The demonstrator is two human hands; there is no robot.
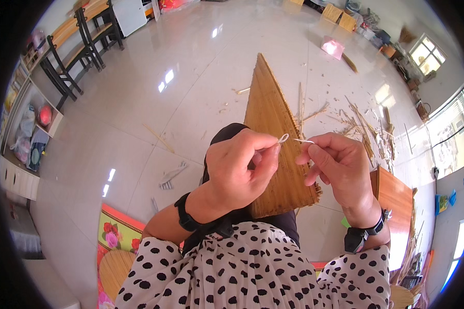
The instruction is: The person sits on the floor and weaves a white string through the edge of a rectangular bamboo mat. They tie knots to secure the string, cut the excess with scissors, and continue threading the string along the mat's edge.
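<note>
In front of me, over my dark-clad leg, lies a tapering brown board (273, 98) with rough, fringed edges. Above it, my left hand (247, 165) pinches a small loop of white cord (283, 138) between thumb and forefinger. A little to the right, my right hand (337, 170) pinches a thin white strand (305, 141), whose end points toward the loop. A short gap shows between the loop and that end.
Straw-like strips (363, 123) lie scattered on the tiled floor (139, 113), right of the board. A wooden panel (392, 201) stands at my right. Chairs (67, 72) and shelving (20, 129) line the left wall. A flowered mat (113, 229) lies at my lower left.
</note>
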